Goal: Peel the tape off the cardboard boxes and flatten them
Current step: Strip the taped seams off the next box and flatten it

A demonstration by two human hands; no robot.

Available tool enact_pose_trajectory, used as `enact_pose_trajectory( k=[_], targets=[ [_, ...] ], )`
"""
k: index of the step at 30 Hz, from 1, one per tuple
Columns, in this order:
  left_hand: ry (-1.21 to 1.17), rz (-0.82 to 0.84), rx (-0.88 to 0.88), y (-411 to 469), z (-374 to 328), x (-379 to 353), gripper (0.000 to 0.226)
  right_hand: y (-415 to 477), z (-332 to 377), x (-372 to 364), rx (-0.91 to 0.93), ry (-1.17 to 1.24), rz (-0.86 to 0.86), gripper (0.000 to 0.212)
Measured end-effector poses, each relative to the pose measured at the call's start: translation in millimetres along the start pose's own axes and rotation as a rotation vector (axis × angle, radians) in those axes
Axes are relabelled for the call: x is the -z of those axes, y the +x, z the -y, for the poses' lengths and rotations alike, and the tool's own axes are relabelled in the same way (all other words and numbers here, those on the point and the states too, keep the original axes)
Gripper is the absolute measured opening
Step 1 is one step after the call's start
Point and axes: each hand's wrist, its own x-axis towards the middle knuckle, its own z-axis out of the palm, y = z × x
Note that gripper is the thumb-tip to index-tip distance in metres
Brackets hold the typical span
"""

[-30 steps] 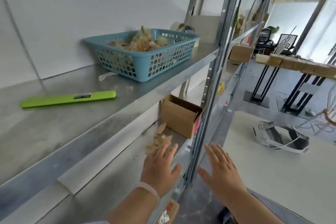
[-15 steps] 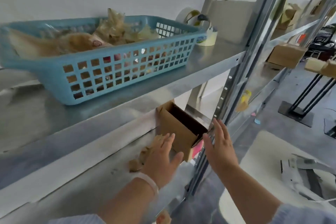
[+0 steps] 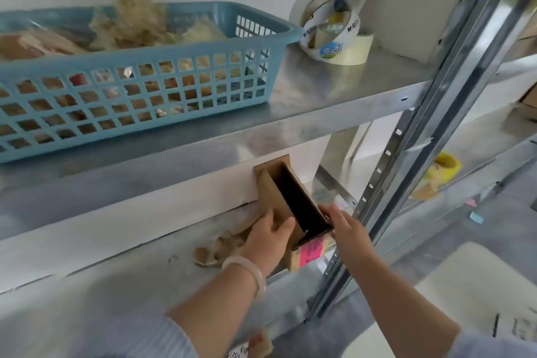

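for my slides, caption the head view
Left hand and right hand touch an open cardboard box on a shelf.

I see one small brown cardboard box standing on the lower shelf, its top open onto a dark inside, with one flap raised at the back. A pink label sits low on its near face. Crumpled brown tape scraps lie just left of it.

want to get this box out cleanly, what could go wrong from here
The cardboard box is only pressed between the left hand and right hand, so it may slip when pulled out.
Its open top sits close under the upper shelf and could snag if lifted.
The tape scraps beside the left hand could get swept off the shelf.
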Motion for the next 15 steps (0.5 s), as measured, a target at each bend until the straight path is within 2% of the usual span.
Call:
enact_pose_trajectory(
  k=[4,7,11,15],
  targets=[
    [-0.187,-0.046,0.047,0,-2,-2,0.051,-11,2,2,0.107,0.120,0.000,0.035],
    [-0.310,-0.008,0.057,-7,-10,3,0.058,-14,3,0,0.261,0.128,0.012,0.032],
    [-0.514,0.056,0.103,-19,-13,20,0.046,-18,8,-6,0.432,0.005,0.071,0.030],
    [-0.516,0.027,0.101,-29,-4,38,0.079,-27,10,-19,0.571,-0.092,0.104,0.033]
  ],
)
